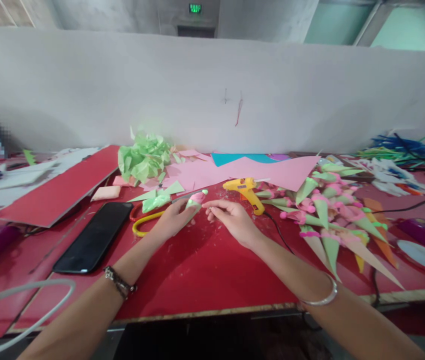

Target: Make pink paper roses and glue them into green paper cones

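Note:
My left hand [177,216] is closed around a small pink and green paper cone [197,198] with a light green ball at its tip. Close to its right side is my right hand [229,217], thumb and index finger pinched together; whatever lies between them is too small to make out. A yellow glue gun [245,191] lies just behind my right hand. Scissors with yellow and red handles [145,223] rest beside my left hand, partly covered by it. Many similar pink and green cones [328,205] are piled to the right.
A black phone [94,237] lies at the left, near a red board [66,185]. Crumpled green paper [145,157] and pink sheets [272,170] line the back. The glue gun's cord trails right. A white plate [422,256] sits at the far right.

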The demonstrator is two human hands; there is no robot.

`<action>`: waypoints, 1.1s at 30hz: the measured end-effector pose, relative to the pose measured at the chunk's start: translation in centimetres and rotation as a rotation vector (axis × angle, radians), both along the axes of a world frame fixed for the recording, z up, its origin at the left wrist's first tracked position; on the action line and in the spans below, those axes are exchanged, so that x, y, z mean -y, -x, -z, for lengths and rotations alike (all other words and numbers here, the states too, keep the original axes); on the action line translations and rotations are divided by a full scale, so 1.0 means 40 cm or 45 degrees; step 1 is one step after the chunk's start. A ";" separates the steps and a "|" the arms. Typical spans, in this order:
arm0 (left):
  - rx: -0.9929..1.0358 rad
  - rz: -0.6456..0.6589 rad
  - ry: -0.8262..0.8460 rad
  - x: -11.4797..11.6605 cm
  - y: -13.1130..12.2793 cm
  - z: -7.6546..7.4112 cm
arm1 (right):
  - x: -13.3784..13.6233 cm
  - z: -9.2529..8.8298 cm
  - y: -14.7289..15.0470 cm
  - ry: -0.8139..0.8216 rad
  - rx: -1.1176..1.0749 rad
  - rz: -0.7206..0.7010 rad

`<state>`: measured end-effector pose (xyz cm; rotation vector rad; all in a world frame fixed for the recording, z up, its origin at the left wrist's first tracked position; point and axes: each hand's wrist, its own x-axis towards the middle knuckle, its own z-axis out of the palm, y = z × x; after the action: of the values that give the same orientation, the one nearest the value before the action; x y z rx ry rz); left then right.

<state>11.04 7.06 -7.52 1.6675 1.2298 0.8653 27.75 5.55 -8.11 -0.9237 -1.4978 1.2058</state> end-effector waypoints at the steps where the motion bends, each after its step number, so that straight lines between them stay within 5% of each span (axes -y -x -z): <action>1: 0.044 -0.005 0.029 0.002 -0.002 -0.002 | 0.000 0.001 0.000 0.028 -0.009 -0.007; 8: 0.326 -0.036 0.222 0.019 -0.004 -0.015 | 0.011 -0.008 0.004 0.206 -0.167 -0.132; 13: 0.632 -0.023 0.426 0.016 0.000 -0.003 | 0.014 -0.017 -0.001 0.154 -0.105 -0.103; 33: 0.840 0.057 0.760 0.011 0.003 -0.015 | 0.004 -0.015 -0.005 -0.008 -0.017 0.126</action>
<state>10.92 6.63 -6.92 0.8282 0.8588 0.8201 27.93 5.40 -7.50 -0.9722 -1.4284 1.1328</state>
